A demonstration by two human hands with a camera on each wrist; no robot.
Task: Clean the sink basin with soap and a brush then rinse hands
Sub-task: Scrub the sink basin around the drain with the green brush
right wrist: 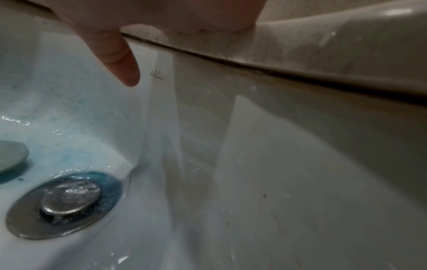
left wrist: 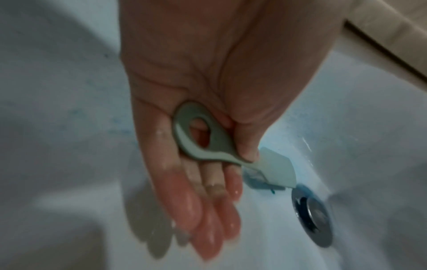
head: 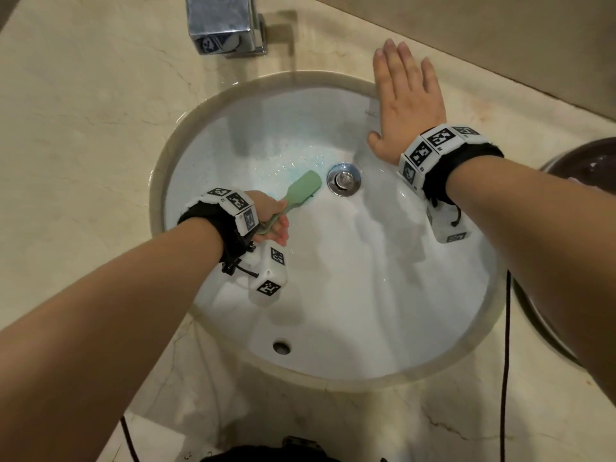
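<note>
The white round sink basin (head: 366, 278) has blue soap (head: 293, 165) smeared on its wet far slope by the metal drain plug (head: 344, 179). My left hand (head: 275, 221) is inside the basin, thumb pinching the looped handle of a pale green brush (head: 305, 186) against the fingers. In the left wrist view the brush (left wrist: 219, 140) lies across my wet fingers (left wrist: 208, 182), its head down on the porcelain just beside the drain (left wrist: 312, 213). My right hand (head: 405, 95) lies flat, fingers straight, on the rim at the back right; only its thumb (right wrist: 115, 54) shows in the right wrist view.
A chrome faucet (head: 223, 25) stands behind the basin with no water running. The beige marble counter (head: 83, 128) surrounds the sink. A dark bowl (head: 583, 168) sits at the right edge, and a black cable (head: 505, 361) hangs there. An overflow hole (head: 281, 346) is in the near wall.
</note>
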